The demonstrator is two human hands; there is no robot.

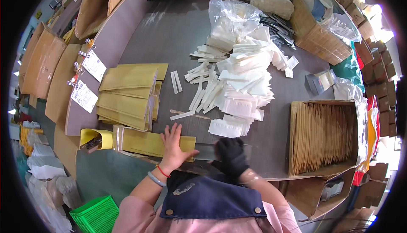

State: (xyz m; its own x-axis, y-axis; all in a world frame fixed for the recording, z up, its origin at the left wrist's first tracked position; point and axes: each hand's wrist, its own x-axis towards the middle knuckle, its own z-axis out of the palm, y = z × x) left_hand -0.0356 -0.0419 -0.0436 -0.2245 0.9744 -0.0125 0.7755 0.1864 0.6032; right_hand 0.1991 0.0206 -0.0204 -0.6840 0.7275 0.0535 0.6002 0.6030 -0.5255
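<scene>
Left hand (171,148) is my bare grip: fingers spread apart, clamped on nothing, laid palm-down over the yellow strip (142,142) at lower centre of the frame. Right hand (231,158), black-gloved, is motion-blurred; fingers look bent, but I can't make out whether that grip has anything in it. A grey blurred patch (206,152) sits between it and the strip; no ID from here.

Key relation: strip's long axis runs left-right in frame, dipping slightly to the right. Left hand is nearer, already on it, toward its right end. Right hand is just beyond that end, apart from it; from there the strip lies straight left.

Farther out on the bench (165,29): I've got yellow envelopes (125,93) stacked left of centre, yellow tub (106,139) off the strip's left end, white packets (246,84) heaped above the right hand, carton (324,137) of upright brown sheets at lower right.
</scene>
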